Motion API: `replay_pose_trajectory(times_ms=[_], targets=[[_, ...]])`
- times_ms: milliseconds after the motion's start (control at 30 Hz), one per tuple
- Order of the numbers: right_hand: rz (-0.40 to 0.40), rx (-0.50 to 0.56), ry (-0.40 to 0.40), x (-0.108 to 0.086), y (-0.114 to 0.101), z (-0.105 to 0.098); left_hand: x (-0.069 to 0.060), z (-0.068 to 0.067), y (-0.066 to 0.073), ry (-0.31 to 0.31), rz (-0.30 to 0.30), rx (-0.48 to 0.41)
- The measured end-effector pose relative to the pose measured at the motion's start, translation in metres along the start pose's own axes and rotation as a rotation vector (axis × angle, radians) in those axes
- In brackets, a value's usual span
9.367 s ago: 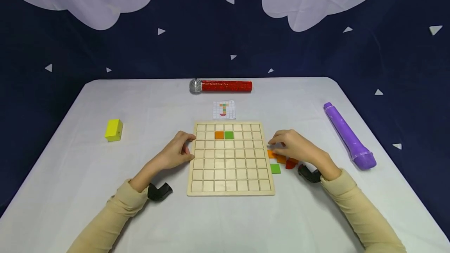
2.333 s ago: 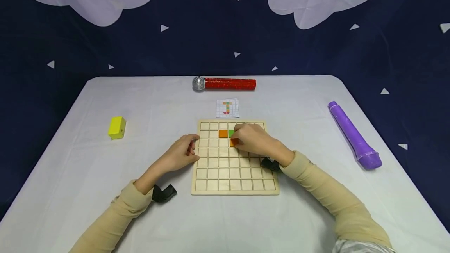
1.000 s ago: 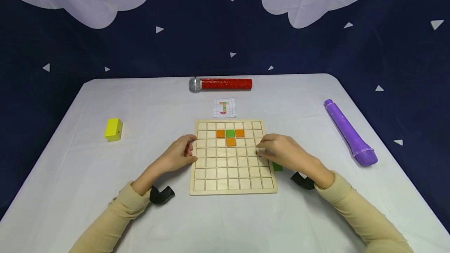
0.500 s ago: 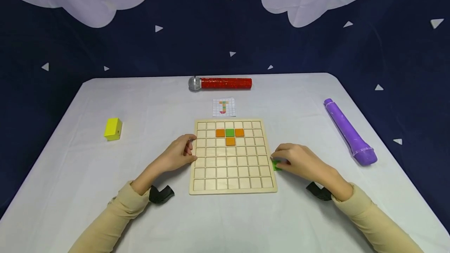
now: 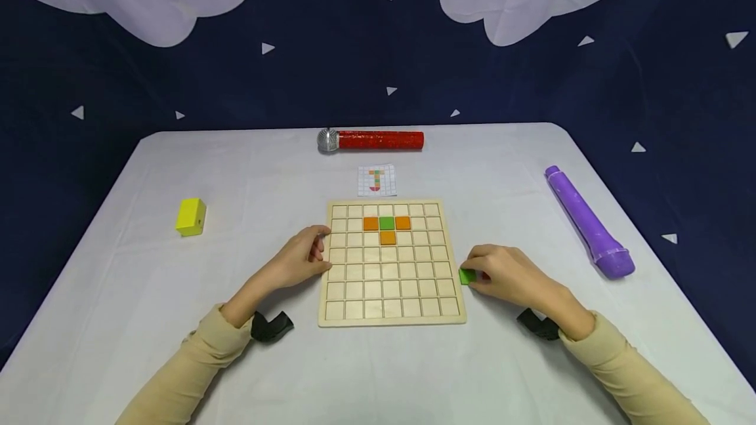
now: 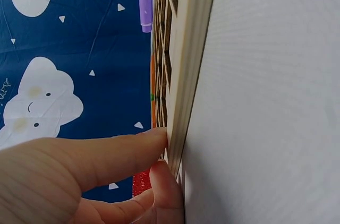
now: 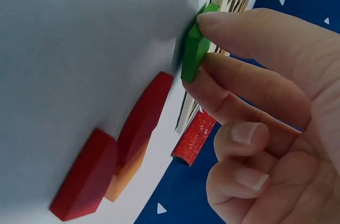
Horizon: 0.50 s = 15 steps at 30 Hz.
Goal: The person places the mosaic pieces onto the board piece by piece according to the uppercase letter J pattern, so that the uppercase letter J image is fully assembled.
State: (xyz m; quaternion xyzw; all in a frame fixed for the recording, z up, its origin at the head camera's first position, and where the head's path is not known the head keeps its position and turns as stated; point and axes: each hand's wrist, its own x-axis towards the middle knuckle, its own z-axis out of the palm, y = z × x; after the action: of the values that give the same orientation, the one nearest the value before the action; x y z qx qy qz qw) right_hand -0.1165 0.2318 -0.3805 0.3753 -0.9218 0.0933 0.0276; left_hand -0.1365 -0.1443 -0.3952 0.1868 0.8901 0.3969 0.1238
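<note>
A wooden grid board [image 5: 372,290] lies mid-table. My left hand [image 5: 294,258] rests at its left edge, thumb and fingertips touching the rim. Beyond the board's right edge my right hand [image 5: 504,272] pinches a green square tile [image 7: 194,53] between thumb and fingers. On the board, a green tile [image 5: 386,223] sits between a left orange tile [image 5: 370,223] and a right orange tile [image 5: 402,223]. A lower orange tile [image 5: 387,238] sits below the green one. The right wrist view shows two red pieces [image 7: 143,112] and an orange piece [image 7: 129,172], which the right hand hides in the head view.
A small card [image 5: 377,180] with a coloured J pattern lies behind the board. Farther back is a red microphone [image 5: 378,140]. A purple microphone [image 5: 589,222] lies at the right, and a yellow block [image 5: 191,217] stands at the left.
Since the earliest frame, two orange tiles have been added to the board, right of and below the green one. The right hand has moved back rightward and now pinches a green tile.
</note>
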Motion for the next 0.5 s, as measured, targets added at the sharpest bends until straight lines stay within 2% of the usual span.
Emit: replay_pose_trajectory(times_ms=[267,500], targets=[[-0.004,-0.028,0.035,0.003,0.001,-0.001,0.0,0.001,-0.001,-0.003,-0.006,-0.016],[-0.027,-0.069,0.085,0.015,0.002,-0.008,0.001,0.002,-0.002,0.001,-0.005,-0.013]])
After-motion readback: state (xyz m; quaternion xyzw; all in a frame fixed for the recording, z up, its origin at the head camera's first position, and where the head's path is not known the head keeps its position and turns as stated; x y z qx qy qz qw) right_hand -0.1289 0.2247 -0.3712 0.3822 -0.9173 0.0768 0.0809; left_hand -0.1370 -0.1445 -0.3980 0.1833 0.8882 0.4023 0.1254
